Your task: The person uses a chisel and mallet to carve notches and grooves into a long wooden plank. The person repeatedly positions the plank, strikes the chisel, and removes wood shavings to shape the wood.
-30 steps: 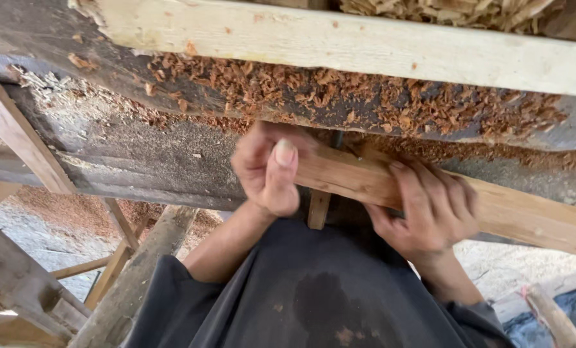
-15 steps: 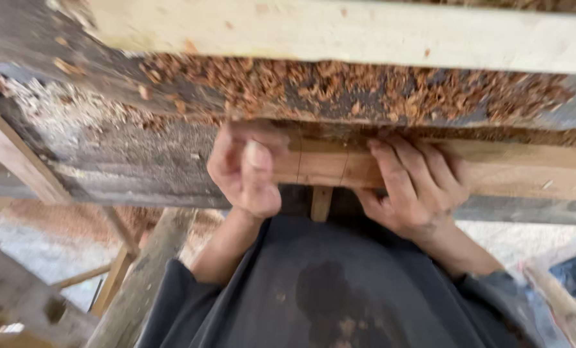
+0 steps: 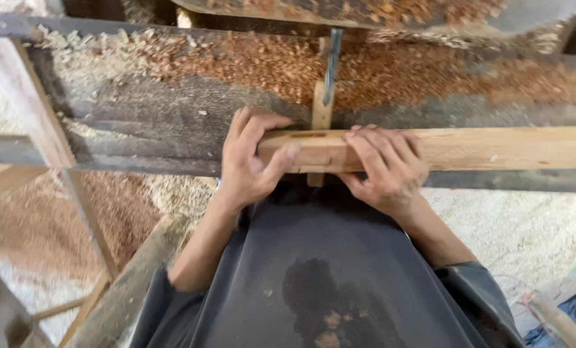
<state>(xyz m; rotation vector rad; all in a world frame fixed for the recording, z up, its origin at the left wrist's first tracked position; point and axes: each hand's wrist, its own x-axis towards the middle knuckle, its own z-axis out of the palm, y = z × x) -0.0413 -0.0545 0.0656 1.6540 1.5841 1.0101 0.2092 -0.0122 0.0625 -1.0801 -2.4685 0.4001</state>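
We look down over our own dark apron (image 3: 313,270) at a long, squared wooden bar (image 3: 468,149) lying crosswise on a rough, dark table (image 3: 146,122). Our left hand (image 3: 252,164) is wrapped around the bar's near end, fingers over the top and thumb pressed against the front face. Our right hand (image 3: 388,167) lies just beside it, fingers spread flat and curled over the top edge, pressing the bar down rather than closing fully around it. Between the two hands the bar has a narrow slot (image 3: 308,135) cut in its top face, and a thin wooden wedge (image 3: 320,109) stands upright just behind it, with a grey metal blade (image 3: 331,67) rising above the wedge.

The bar looks like pale, planed timber: stiff, fairly solid, with clean square edges that give a sure hold. We judge it moderately heavy for its length, and best held near the slot, where both hands already sit, because the long right end reaches out of view and could lever.

Reddish wood shavings (image 3: 391,71) lie thick across the table behind the bar, and loose chips could make the surface slippery. A slanting timber brace (image 3: 36,122) runs down on the left, and pale sawdust covers the floor (image 3: 526,225) below.
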